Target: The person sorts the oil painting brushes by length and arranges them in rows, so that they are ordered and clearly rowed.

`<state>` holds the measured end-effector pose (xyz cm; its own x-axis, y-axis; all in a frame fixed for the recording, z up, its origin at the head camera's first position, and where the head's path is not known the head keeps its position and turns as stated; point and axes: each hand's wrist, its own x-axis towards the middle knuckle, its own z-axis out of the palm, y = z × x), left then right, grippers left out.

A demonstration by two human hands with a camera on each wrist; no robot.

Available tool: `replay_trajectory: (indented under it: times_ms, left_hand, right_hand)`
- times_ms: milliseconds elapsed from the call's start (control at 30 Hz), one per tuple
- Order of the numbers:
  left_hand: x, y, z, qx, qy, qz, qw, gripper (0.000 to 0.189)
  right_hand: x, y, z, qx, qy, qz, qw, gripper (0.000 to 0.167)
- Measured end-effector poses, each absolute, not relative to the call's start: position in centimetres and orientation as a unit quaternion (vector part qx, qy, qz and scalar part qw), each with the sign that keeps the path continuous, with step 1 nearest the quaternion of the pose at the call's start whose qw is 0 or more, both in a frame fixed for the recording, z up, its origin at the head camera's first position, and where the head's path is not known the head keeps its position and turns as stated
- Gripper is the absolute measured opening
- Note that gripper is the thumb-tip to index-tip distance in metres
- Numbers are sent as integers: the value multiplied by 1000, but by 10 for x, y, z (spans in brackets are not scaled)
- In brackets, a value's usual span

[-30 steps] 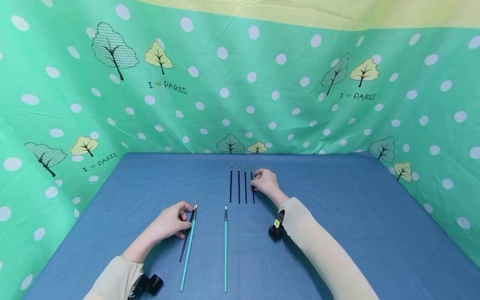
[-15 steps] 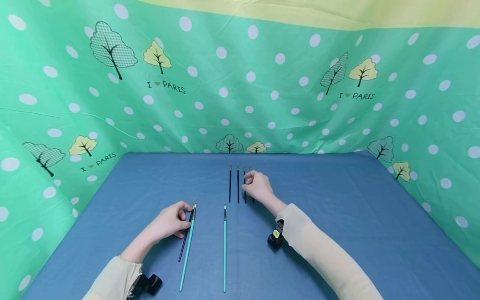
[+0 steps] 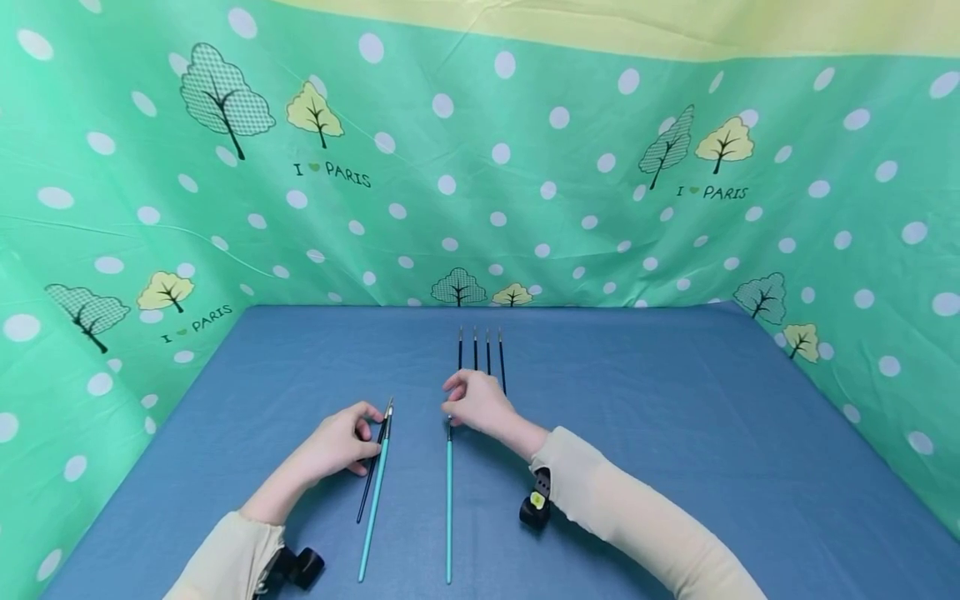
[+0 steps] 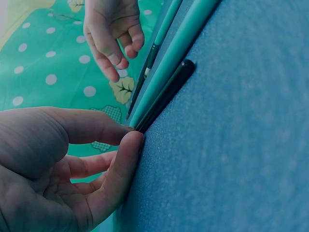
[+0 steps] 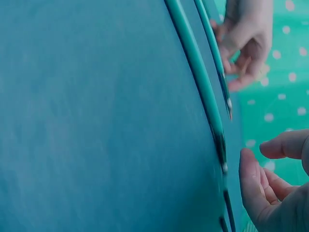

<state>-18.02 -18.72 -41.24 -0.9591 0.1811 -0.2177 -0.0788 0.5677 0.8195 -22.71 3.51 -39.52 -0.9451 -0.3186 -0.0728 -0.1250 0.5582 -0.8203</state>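
Observation:
My left hand [image 3: 341, 442] pinches a thin black paintbrush [image 3: 367, 496] between thumb and index finger; its handle [image 4: 166, 94] shows in the left wrist view. Along its right side lies a longer teal paintbrush [image 3: 372, 517], its tip close to the black one's tip. Over the bristle end of a second teal paintbrush [image 3: 449, 508], in the middle of the table, my right hand [image 3: 480, 406] hovers. Its thumb and index fingertips are apart with nothing between them, as the right wrist view shows. Several black paintbrushes [image 3: 489, 354] lie side by side behind it, their lower ends hidden by the hand.
A blue cloth [image 3: 637, 433] covers the table. Behind it hangs a green dotted curtain [image 3: 420, 167] that meets the table's back edge [image 3: 337, 307]. Small black cameras [image 3: 535, 510] sit at both wrists.
My right hand has moved left and toward me, from the rightmost black paintbrush across the row to the middle teal one. The left hand stays where it was.

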Motion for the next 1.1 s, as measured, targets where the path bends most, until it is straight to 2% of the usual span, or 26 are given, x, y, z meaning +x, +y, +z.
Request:
replay_trajectory:
  times_ms: [367, 733, 1100]
  left_hand:
    - [-181, -186, -412, 22, 876, 462, 136, 36]
    - [-181, -189, -413, 36, 867, 477, 138, 37]
    - [-182, -190, -414, 37, 868, 473, 143, 38]
  right_hand:
    - [-195, 4, -397, -155, 849, -476, 171, 30]
    - [-171, -18, -401, -155, 863, -438, 198, 35]
    - [-165, -36, -403, -145, 912, -347, 162, 52]
